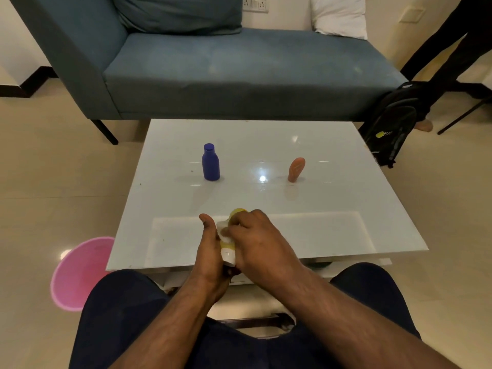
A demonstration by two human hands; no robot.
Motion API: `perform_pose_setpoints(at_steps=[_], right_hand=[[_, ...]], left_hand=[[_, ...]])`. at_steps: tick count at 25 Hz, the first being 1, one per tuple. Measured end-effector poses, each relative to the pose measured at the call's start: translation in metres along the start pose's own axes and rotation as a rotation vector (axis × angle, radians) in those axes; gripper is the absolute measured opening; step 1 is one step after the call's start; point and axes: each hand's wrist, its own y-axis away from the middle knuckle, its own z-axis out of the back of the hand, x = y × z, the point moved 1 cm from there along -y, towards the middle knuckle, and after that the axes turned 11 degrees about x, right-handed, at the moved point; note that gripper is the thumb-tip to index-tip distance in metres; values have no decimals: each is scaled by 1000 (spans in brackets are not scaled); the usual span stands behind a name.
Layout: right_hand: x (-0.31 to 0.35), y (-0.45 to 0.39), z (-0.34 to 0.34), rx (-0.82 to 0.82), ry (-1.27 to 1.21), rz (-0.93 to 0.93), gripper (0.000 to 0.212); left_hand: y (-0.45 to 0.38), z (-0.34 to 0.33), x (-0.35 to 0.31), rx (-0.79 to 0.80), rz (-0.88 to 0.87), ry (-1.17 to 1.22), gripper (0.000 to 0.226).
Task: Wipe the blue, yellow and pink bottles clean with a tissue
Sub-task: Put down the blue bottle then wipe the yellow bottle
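Right now I have the yellow bottle (231, 242) pinned between both hands over the near edge of the table (332, 198), its long axis running away from me, white end toward my lap. My left hand (210, 251) fingers wrap its side; my right hand (258, 241) presses the tissue (223, 231) against it. The blue bottle (210, 163) stands nearer my left, the pink bottle (296, 170) my right.

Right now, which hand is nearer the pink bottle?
Right. The right hand sits below and slightly left of the pink bottle; the left hand is farther left. Neither touches it.
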Motion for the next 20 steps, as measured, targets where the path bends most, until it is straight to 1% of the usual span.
perform_pose_setpoints(at_steps=[2, 4, 5, 8, 9, 11, 12, 14, 15, 18, 20], right_hand=[[-22, -18, 3, -63, -23, -93, 36], [-30, -27, 6, -82, -54, -172, 37], [-24, -25, 6, -71, -48, -159, 38], [5, 0, -1, -5, 10, -8, 39], [6, 4, -1, 4, 16, 14, 39], [-13, -9, 1, -34, 6, -11, 38], [-24, -18, 2, -69, -14, -64, 36], [-32, -26, 4, -79, -78, -164, 34], [-27, -23, 4, -80, -81, -163, 34], [0, 4, -2, -54, -89, -40, 39], [-4, 5, -5, -65, -126, -36, 35]], left_hand=[[0, 0, 0, -7, 6, -30, 86], [-1, 0, 1, -6, 12, -45, 84], [0, -1, 1, 1, 15, -40, 82], [2, 1, -1, 21, -2, 1, 79], [3, 0, -2, 20, 0, -2, 79], [2, 0, -2, 6, 4, -27, 81], [1, -1, -1, -1, 8, -36, 82], [1, -2, -1, -7, 9, -40, 79], [0, -2, -1, 1, 4, -32, 78], [1, -1, -3, 29, 9, 56, 74], [2, -2, -4, 27, 21, 59, 72]])
